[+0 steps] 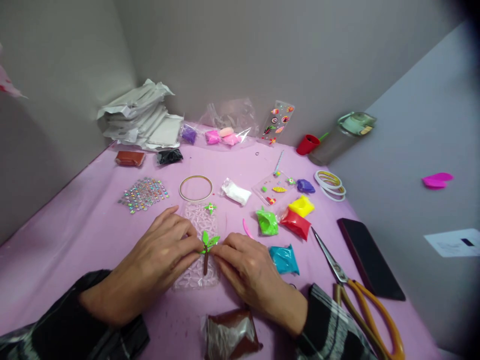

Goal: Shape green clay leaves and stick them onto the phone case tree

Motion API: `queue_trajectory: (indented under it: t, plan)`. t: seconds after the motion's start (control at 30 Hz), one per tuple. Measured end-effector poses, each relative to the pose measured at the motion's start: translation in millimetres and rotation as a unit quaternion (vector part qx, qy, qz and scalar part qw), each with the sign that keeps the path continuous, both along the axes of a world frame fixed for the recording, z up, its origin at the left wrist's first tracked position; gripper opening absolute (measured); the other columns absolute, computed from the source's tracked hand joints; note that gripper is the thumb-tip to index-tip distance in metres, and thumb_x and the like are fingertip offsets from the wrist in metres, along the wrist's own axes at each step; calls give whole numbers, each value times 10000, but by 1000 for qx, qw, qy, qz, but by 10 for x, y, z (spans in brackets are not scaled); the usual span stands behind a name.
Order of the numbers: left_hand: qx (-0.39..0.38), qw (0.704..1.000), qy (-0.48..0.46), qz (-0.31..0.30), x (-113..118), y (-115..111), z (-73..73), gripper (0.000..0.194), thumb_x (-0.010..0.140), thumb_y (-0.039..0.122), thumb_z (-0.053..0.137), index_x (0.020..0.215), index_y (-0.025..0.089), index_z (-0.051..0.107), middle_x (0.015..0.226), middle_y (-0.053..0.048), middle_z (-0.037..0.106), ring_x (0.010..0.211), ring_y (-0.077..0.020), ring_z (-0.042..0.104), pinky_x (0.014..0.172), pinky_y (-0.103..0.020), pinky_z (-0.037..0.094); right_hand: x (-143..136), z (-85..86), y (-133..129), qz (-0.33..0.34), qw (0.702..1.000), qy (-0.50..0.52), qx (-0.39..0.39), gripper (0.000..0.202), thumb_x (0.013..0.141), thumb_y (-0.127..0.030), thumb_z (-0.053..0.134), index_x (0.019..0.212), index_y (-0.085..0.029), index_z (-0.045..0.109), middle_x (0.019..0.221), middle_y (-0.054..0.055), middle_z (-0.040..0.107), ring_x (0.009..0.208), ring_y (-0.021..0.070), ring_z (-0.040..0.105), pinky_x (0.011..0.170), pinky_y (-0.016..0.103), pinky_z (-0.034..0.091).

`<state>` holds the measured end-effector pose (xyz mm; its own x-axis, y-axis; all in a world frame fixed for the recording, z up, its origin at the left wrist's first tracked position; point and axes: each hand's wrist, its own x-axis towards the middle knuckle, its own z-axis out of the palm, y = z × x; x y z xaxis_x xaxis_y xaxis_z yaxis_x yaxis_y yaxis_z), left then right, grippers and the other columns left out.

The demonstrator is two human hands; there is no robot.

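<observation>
A small clay tree with a brown trunk (206, 263) and green leaves (210, 241) lies on a clear patterned case (187, 277). My left hand (157, 260) rests over the case's left side, its fingertips closed together at the left edge of the leaves. From the right, my right hand (253, 270) has its fingers closed against the other side, where the trunk meets the leaves. A green flower with a red centre (210, 208) sits near the top of the case. The fingertips partly hide the lower leaves.
Gems (145, 194) and a gold ring (195, 188) are beyond my left hand. To the right lie clay packets (284, 259), scissors (339, 272) and a phone (370, 257). A brown clay packet (232, 335) is in front. White packets (142, 115) and a bottle (343, 137) stand behind.
</observation>
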<state>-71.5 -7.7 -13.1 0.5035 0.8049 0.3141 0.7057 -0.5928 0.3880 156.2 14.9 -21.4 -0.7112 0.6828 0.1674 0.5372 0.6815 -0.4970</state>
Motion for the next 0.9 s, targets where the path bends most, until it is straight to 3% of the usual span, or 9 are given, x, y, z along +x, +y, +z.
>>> queue_trajectory:
  t: [0.57,0.9]
  plan:
    - [-2,1000,-5,17,85,-13,-42,154,979,141,514,930,202,647,877,-24,582,883,-198,521,1116,-540,303,27,7,14,-37,997,59,34,229,1024,-204,471,1080,-171,691,807,35,615,743,157,559,666,280,424]
    - [2,1000,-5,27,119,-13,-42,171,962,104,496,883,189,622,877,-31,576,891,-201,517,1122,-543,292,8,95,-20,45,998,-17,33,200,992,-176,499,987,-179,699,805,32,624,722,165,527,639,299,371]
